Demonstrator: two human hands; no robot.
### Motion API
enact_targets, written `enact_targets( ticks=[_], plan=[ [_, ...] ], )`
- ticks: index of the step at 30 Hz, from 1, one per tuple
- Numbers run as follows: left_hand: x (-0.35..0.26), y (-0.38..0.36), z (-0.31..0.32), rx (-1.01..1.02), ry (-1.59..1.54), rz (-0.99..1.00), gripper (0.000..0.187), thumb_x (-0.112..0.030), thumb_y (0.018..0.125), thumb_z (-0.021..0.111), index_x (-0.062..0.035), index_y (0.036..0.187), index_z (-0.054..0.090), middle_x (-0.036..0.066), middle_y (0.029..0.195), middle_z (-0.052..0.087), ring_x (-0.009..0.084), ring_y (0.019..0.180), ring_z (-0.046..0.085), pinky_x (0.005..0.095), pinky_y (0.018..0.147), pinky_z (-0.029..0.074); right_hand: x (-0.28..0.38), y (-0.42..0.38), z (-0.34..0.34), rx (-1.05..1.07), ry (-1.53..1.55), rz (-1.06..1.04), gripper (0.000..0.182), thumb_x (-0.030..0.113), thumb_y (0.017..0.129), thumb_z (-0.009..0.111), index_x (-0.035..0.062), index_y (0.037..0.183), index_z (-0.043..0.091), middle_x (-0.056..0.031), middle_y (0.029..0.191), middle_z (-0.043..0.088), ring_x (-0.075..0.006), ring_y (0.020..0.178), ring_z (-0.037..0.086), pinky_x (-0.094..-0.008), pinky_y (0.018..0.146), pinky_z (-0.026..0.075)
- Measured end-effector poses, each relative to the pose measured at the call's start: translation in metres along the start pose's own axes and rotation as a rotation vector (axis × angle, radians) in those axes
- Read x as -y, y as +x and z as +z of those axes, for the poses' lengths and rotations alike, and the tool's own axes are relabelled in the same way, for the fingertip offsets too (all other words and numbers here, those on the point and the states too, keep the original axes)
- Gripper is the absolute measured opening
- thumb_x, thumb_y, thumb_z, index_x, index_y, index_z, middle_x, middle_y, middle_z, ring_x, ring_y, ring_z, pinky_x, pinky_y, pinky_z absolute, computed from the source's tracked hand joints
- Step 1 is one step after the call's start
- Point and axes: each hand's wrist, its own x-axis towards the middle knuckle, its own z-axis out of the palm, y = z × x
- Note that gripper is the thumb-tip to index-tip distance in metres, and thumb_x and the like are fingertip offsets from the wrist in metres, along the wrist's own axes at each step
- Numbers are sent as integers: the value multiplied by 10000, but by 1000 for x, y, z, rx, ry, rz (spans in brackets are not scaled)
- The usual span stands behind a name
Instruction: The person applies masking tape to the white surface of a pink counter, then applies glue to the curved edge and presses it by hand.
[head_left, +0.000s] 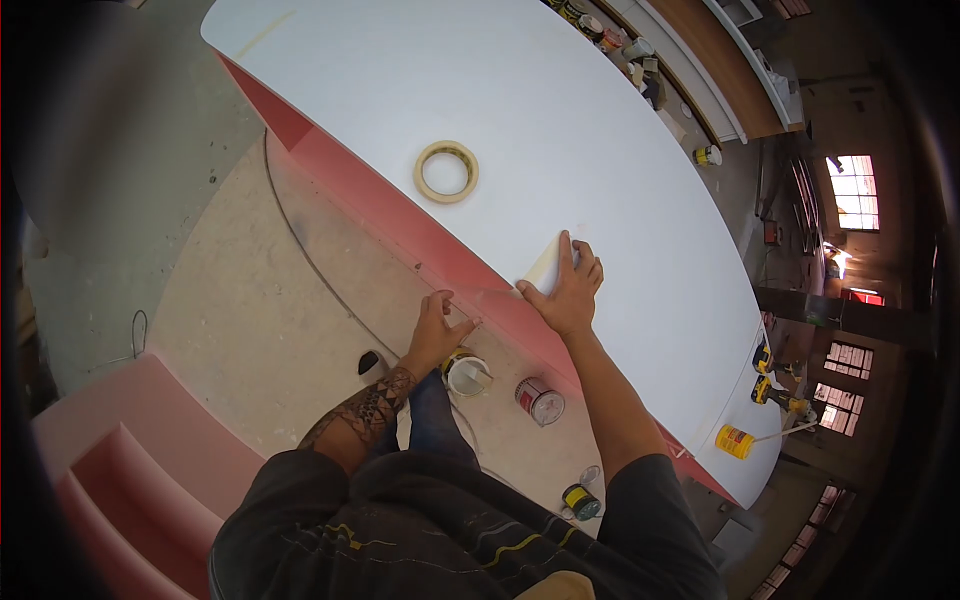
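My right hand (572, 298) is on the white curved top near its pink edge. Its thumb and index finger span a pale cream strip (543, 264) and hold it at both ends. My left hand (436, 332), below a tattooed forearm, is beside the pink side panel (385, 205). Its fingers are curled, with the thumb apart and nothing visible between them. A roll of masking tape (423, 172) lies flat on the white top (540, 120), up and left of my right hand.
Below my hands stand an open can (468, 375), a second can (545, 404) and a green-labelled jar (580, 502). A yellow container (734, 441) and yellow-black power tools (768, 388) are at right. A cable (312, 262) crosses the dusty base. A pink curved piece (150, 420) is lower left.
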Motion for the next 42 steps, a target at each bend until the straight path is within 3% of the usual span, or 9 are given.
enact_targets(
  ticks=[7, 13, 19, 22, 27, 33, 37, 40, 42],
  plan=[
    [22, 23, 41, 3, -257, -210, 646, -286, 957, 857, 50, 1408, 541, 240, 1295, 667, 321, 1173, 685, 424, 993, 566, -1, 1, 2, -19, 7, -23, 1208, 656, 729, 859, 115, 1687, 358, -209, 1582, 351, -520, 1430, 314, -646, 1274, 235],
    [23, 33, 28, 62, -265, -228, 267, -212, 1055, 720, 17, 1193, 720, 218, 1215, 733, 315, 1061, 735, 427, 917, 583, 0, 1, 3, -25, 8, -14, 1192, 654, 734, 859, 105, 1675, 376, -211, 1569, 361, -513, 1409, 316, -648, 1247, 256],
    [33, 75, 6, 58, 19, 49, 179, -208, 1069, 664, -67, 1142, 747, 154, 1152, 724, 360, 983, 724, 460, 897, 573, -5, 1, 4, -49, -12, -81, 1190, 669, 754, 843, 106, 1683, 357, -209, 1574, 339, -500, 1408, 305, -639, 1216, 280],
    [37, 100, 11, 171, 109, 116, 166, -214, 1064, 659, -105, 1138, 761, 108, 1189, 718, 365, 1033, 712, 470, 913, 579, -7, 1, 7, -37, -13, -76, 1201, 708, 770, 814, 102, 1692, 338, -214, 1583, 323, -490, 1414, 299, -635, 1208, 283],
    [50, 127, 54, 227, 276, 263, 204, -235, 1067, 601, -180, 1190, 754, 39, 1213, 693, 252, 1245, 644, 477, 1022, 531, -11, 2, 9, -39, 2, -118, 1208, 744, 791, 774, 98, 1705, 319, -227, 1598, 300, -481, 1426, 291, -633, 1200, 292],
    [40, 137, 56, 313, 262, 257, 265, -190, 1053, 599, -256, 1242, 771, 47, 1340, 695, 263, 1297, 645, 492, 1064, 522, -9, 2, 7, -11, 47, -87, 1210, 730, 791, 780, 97, 1711, 314, -230, 1608, 290, -477, 1420, 295, -631, 1190, 304],
    [39, 156, 67, 344, 494, 277, 261, -196, 1040, 613, -192, 1244, 776, 78, 1371, 696, 270, 1286, 666, 479, 1057, 539, -11, 2, 8, -25, 39, -102, 1189, 706, 804, 782, 95, 1710, 314, -232, 1609, 286, -478, 1417, 294, -638, 1174, 325],
    [54, 172, 94, 230, 394, 227, 286, -181, 1051, 602, -120, 1282, 759, 116, 1362, 708, 299, 1261, 685, 474, 1046, 556, -9, 3, 6, -7, 27, -96, 1184, 716, 820, 770, 91, 1712, 306, -234, 1610, 283, -482, 1418, 292, -640, 1167, 335],
    [54, 181, 106, 220, -14, 58, 333, -219, 1065, 609, -64, 1340, 714, 173, 1370, 707, 327, 1271, 682, 468, 1040, 567, -8, 2, 5, -8, 28, -94, 1185, 733, 829, 759, 89, 1713, 300, -240, 1607, 280, -486, 1418, 290, -643, 1166, 335]
  ],
)
